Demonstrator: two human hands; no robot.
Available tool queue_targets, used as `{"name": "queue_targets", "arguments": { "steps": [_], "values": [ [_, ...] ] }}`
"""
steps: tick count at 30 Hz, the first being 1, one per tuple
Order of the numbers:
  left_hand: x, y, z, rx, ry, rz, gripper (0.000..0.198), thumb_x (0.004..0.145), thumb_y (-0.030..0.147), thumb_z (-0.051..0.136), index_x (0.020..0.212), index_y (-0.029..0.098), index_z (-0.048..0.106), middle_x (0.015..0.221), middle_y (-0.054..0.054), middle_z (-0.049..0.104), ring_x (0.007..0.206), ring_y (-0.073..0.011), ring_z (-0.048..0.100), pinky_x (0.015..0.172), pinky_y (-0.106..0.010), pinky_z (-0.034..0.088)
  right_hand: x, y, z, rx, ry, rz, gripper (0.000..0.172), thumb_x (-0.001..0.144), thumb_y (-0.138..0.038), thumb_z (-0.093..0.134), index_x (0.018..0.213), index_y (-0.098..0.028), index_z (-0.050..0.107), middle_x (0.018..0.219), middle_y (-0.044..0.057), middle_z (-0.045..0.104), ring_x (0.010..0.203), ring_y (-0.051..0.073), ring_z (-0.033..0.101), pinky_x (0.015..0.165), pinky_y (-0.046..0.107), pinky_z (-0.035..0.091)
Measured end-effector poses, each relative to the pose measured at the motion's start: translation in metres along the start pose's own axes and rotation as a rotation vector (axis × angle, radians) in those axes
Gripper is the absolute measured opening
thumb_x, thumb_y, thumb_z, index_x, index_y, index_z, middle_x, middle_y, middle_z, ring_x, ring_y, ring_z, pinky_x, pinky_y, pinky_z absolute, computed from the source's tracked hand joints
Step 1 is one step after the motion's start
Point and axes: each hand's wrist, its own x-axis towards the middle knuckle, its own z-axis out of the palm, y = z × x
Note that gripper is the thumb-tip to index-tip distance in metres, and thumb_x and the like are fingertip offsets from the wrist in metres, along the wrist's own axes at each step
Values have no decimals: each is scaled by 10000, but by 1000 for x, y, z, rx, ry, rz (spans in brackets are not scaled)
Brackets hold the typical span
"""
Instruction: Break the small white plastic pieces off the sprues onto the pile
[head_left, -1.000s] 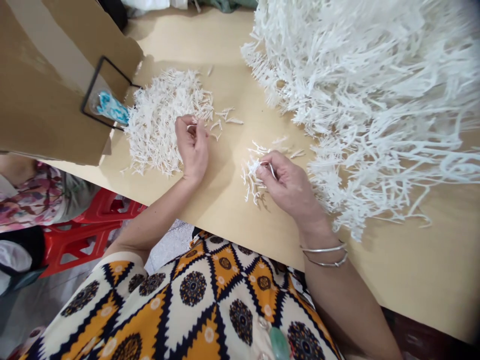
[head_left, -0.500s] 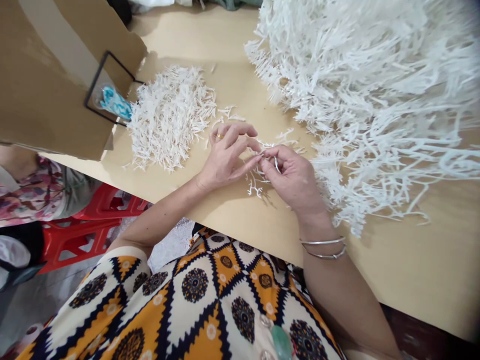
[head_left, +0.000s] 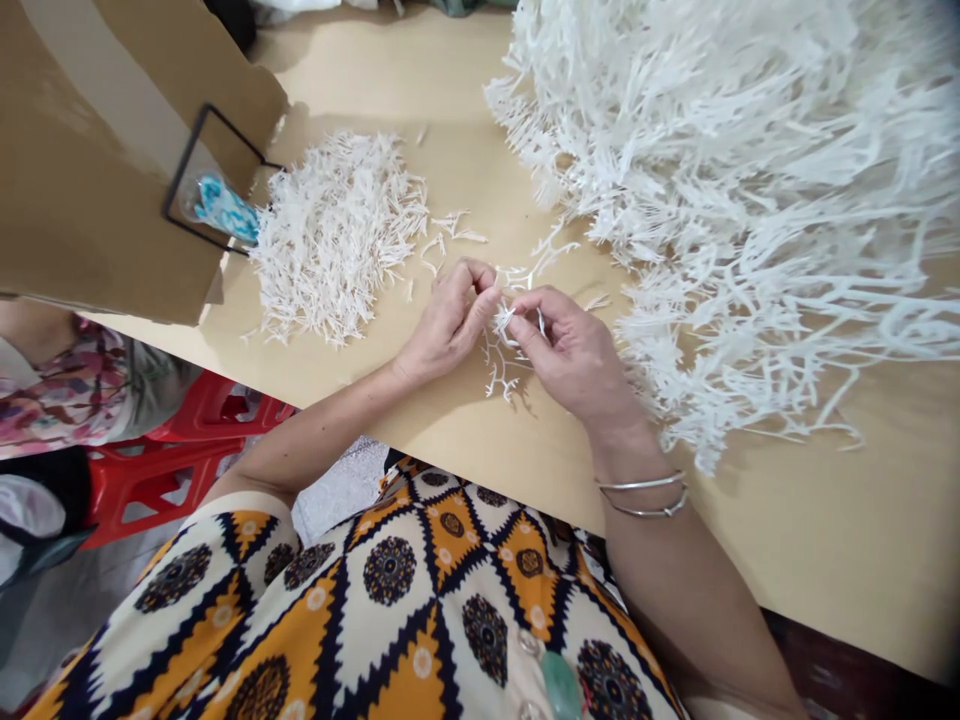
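A white branching plastic sprig (head_left: 501, 380) hangs between my hands, its thin forked twigs spreading below and beyond the fingers. My right hand (head_left: 574, 350) is closed in a pinch on it. Thumb and forefinger of my left hand (head_left: 454, 320) press together at the sprig's left side, close to the right fingertips; whatever they grip there is too small to make out. Several loose white twig pieces (head_left: 457, 228) lie just past my left hand. Left of them rests a heap of short white twigs (head_left: 341, 235).
A large pile of white branched sprigs (head_left: 735, 180) covers the table's right side. At the left stand a cardboard box (head_left: 97, 170) and a black wire frame (head_left: 184, 160) beside a blue-and-white packet (head_left: 225, 208). Red stools (head_left: 172, 480) and another person's floral clothing (head_left: 67, 390) are beyond the table edge.
My left hand's spread fingers have curled in, and its thumb and forefinger have come together. The sprig has turned between my hands, with more twigs now showing beyond them.
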Motion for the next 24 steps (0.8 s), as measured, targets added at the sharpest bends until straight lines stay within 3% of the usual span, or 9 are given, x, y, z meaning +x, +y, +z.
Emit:
{"name": "queue_targets", "arguments": {
  "steps": [6, 10, 12, 15, 18, 21, 24],
  "values": [
    [-1, -9, 4, -17, 92, -63, 293, 1089, 527, 421, 996, 258, 488, 928, -22, 594, 872, -152, 595, 830, -356, 487, -1, -1, 6, -46, 9, -8, 45, 964, -219, 592, 935, -252, 605, 737, -41, 518, 633, 117, 415, 625, 303, 354],
    [9, -33, -7, -110, 386, -267, 410, 1076, 643, 342, 962, 264, 448, 854, -3, 528, 780, -149, 568, 823, -363, 503, -8, 3, 10, -47, -6, -21, 46, 966, -224, 585, 935, -247, 609, 765, -30, 559, 671, 125, 482, 661, 311, 388],
    [12, -42, -12, -132, 431, -295, 434, 1059, 681, 344, 980, 268, 449, 894, -8, 525, 776, -142, 567, 838, -363, 506, -10, 4, 12, -28, 35, 15, 22, 961, -240, 603, 946, -247, 618, 763, -31, 564, 658, 122, 485, 650, 308, 395],
    [13, -45, -17, -88, 470, -257, 439, 1010, 720, 451, 1044, 283, 481, 998, -29, 542, 869, -158, 574, 871, -375, 502, -10, 7, 14, 21, 134, 80, 31, 956, -276, 633, 970, -251, 644, 766, -32, 580, 633, 120, 489, 626, 306, 404],
    [12, -36, -20, 47, 548, -192, 489, 944, 756, 552, 1108, 296, 528, 1178, -64, 545, 1133, -220, 550, 990, -444, 480, -9, 10, 15, 42, 196, 69, 60, 962, -298, 639, 984, -255, 675, 832, -10, 629, 713, 140, 564, 692, 320, 467],
    [11, -21, -20, 105, 428, -37, 406, 992, 685, 541, 1079, 293, 595, 1192, -74, 583, 1260, -249, 522, 1083, -510, 452, -7, 11, 14, 36, 254, 33, 76, 955, -309, 668, 993, -258, 709, 906, 10, 643, 818, 157, 608, 778, 335, 509],
    [9, -5, -16, 71, 83, 96, 335, 1058, 576, 491, 1076, 272, 631, 1130, -61, 669, 1190, -220, 609, 1075, -486, 485, -7, 10, 11, 66, 261, 40, 65, 939, -292, 699, 981, -257, 733, 899, 4, 640, 789, 141, 598, 757, 322, 502]
  ]
}}
